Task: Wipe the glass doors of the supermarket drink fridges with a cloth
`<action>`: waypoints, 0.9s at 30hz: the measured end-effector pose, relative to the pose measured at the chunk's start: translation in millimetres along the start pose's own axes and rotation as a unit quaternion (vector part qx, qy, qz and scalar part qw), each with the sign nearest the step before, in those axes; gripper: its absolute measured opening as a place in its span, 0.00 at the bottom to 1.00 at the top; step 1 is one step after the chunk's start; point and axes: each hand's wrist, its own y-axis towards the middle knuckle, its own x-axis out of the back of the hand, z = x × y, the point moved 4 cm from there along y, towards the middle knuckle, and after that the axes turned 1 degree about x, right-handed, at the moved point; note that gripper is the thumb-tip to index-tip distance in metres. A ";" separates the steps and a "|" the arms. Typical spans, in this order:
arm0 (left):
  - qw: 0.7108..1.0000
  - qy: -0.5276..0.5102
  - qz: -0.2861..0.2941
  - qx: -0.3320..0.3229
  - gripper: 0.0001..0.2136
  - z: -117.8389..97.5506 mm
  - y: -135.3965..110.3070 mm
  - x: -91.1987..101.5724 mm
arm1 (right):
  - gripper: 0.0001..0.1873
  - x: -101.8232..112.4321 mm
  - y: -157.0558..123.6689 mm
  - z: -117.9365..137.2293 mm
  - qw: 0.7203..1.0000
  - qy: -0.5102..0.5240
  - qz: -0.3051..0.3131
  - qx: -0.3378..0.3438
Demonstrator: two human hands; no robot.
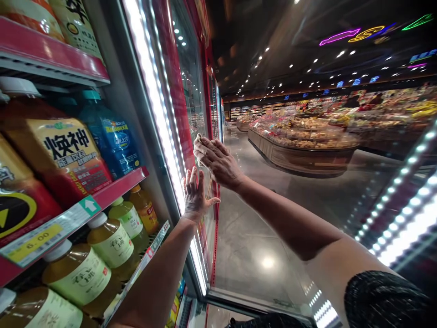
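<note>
Cloth [198,138] at the glass [189,73]

The right hand [220,164] is covering the cloth, fingers close together; a loose hold could be letting it slip. The left hand [197,196] is spreading its fingers, seemingly empty; its forearm [162,269], if swinging, could be knocking bottles [80,275]. Fingers are hiding most of the cloth; whether the left is touching glass is unclear.

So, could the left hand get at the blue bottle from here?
Probably yes: the left hand looks empty, and only the low shelf edge seems to stand before the blue bottle.
</note>
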 end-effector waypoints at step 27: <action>0.996 0.026 -0.060 0.053 0.52 -8.5 -7.8 -5.2 | 0.25 -40.0 55.6 32.1 0.996 0.067 0.009 0.051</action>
